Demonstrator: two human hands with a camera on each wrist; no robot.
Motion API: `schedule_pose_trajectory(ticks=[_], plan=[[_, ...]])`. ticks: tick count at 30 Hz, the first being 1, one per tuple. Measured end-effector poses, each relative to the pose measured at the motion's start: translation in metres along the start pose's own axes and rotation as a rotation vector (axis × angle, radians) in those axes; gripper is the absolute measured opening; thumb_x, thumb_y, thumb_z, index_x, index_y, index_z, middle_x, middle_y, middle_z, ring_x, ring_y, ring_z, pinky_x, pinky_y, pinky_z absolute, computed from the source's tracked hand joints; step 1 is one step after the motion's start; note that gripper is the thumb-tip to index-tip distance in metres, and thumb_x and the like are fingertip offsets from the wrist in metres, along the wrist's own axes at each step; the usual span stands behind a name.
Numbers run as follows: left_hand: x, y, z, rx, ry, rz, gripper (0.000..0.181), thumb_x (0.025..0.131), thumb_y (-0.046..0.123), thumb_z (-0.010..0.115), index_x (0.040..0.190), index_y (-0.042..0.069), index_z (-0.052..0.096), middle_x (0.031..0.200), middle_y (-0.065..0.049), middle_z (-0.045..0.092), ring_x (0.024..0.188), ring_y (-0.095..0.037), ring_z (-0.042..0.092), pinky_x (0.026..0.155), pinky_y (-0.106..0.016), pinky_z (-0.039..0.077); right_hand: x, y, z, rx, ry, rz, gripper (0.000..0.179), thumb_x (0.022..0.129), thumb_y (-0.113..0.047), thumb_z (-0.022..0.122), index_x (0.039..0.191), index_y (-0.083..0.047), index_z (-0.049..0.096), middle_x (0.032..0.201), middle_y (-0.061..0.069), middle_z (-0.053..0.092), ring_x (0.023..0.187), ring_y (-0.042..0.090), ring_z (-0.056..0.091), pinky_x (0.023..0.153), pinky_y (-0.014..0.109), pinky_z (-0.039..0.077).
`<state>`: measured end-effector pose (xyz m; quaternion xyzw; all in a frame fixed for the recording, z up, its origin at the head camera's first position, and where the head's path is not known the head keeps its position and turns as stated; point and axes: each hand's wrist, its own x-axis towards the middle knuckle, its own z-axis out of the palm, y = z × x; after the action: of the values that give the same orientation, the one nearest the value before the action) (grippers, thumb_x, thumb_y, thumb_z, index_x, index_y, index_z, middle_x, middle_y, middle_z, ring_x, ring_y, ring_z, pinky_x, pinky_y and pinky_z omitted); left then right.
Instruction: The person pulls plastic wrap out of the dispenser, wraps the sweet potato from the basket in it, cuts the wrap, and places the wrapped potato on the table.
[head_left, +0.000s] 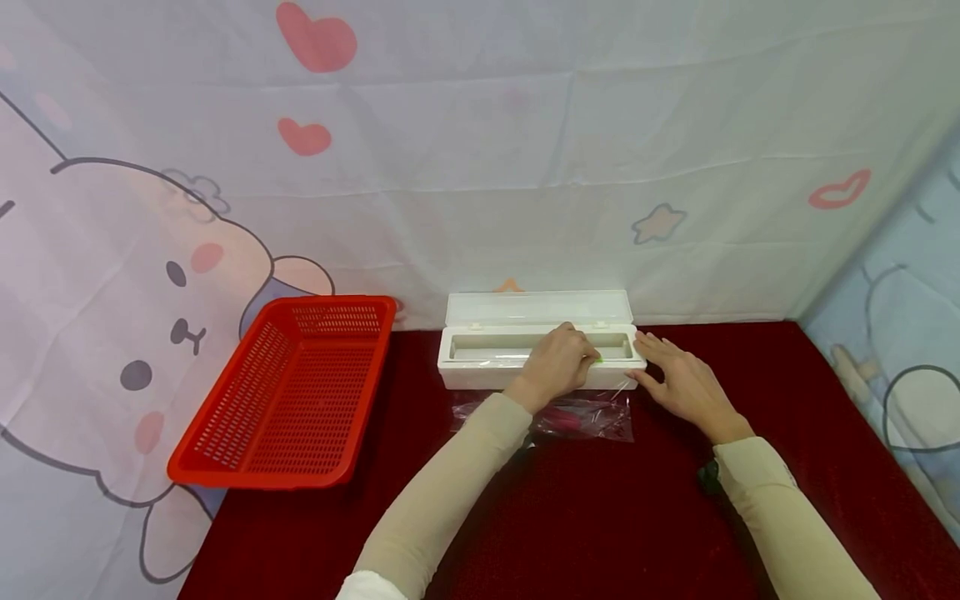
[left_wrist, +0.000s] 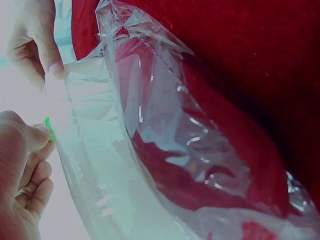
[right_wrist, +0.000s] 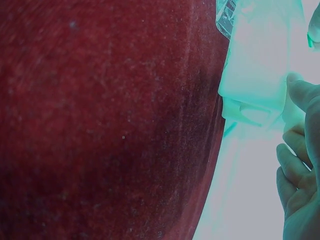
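Note:
A long white cling film dispenser (head_left: 540,377) stands at the back of the table, its lid (head_left: 540,308) raised against the backdrop. My left hand (head_left: 553,365) reaches over the front edge and pinches a small green slider cutter (left_wrist: 49,129) between thumb and fingers. At the right end of the dispenser, my right hand (head_left: 678,383) holds the corner, thumb at the front and fingers over the top. Clear cling film (left_wrist: 165,135) hangs down the front and lies crumpled on the cloth, partly hidden by the left forearm in the head view.
A red plastic basket (head_left: 300,482) with slotted walls sits left of the dispenser. Dark red cloth (head_left: 600,517) covers the table. Behind it hangs a pale printed curtain (head_left: 480,167), close to the raised lid.

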<state>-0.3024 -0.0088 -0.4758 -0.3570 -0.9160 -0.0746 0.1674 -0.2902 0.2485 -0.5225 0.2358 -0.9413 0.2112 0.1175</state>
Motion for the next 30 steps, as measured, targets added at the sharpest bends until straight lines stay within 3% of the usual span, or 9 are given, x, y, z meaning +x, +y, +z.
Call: schedule_pose_trajectory(ticks=[30], plan=[[-0.015,-0.016,-0.006,-0.057,0.004,-0.026,0.016,0.099,0.017,0.073,0.108,0.019,0.086,0.106,0.003,0.083,0.099,-0.021,0.07,0.092,-0.028,0.056,0.0,0.001,0.003,0.002,0.038,-0.03,0.063,0.099,-0.028,0.078,0.15,0.002,0.058,0.155,0.022,0.055,0.139,0.052,0.055,0.111,0.066,0.046]])
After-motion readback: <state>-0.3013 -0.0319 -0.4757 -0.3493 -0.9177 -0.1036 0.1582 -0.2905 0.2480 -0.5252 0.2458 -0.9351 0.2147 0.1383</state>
